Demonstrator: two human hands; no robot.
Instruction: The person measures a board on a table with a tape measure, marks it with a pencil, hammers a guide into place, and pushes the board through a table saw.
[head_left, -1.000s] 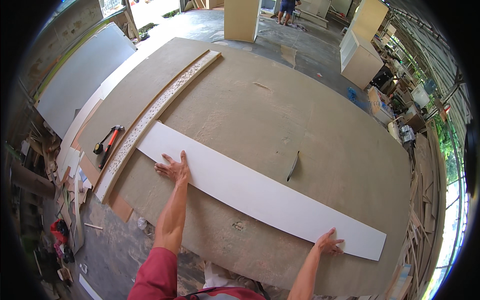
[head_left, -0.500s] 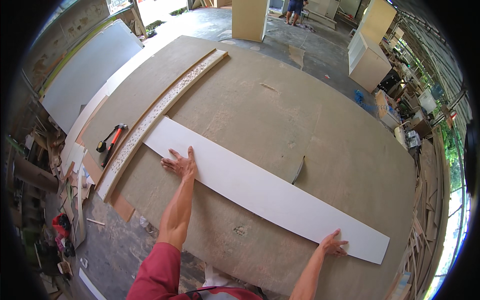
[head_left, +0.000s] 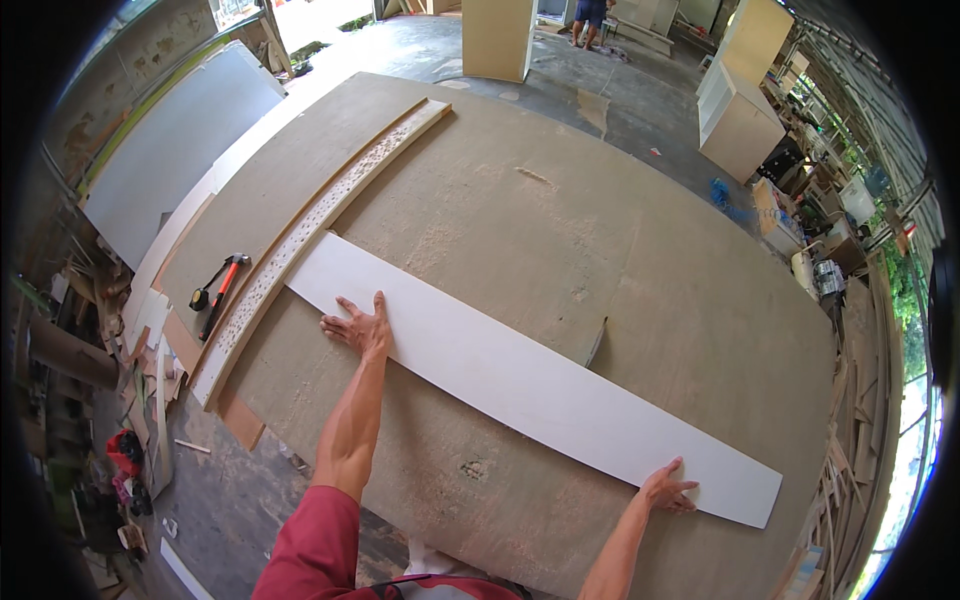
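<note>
A long white board (head_left: 520,385) lies diagonally across a big dusty brown worktable (head_left: 520,230). My left hand (head_left: 358,327) rests flat on the board near its left end, fingers spread. My right hand (head_left: 668,489) presses on the near edge of the board close to its right end, fingers apart. Neither hand grips anything. A small dark strip (head_left: 595,343) lies on the table just behind the board's middle.
A long pale strip (head_left: 310,225) speckled with holes runs along the table's left side. A hammer with an orange and black handle (head_left: 218,290) lies beyond it. Pale cabinets (head_left: 740,120) stand at the back, where a person (head_left: 590,15) is. Scrap wood litters the floor at left.
The view has shifted slightly. Both hands stay flat on the white board, which has slid a little to the right and away from the pale strip.
</note>
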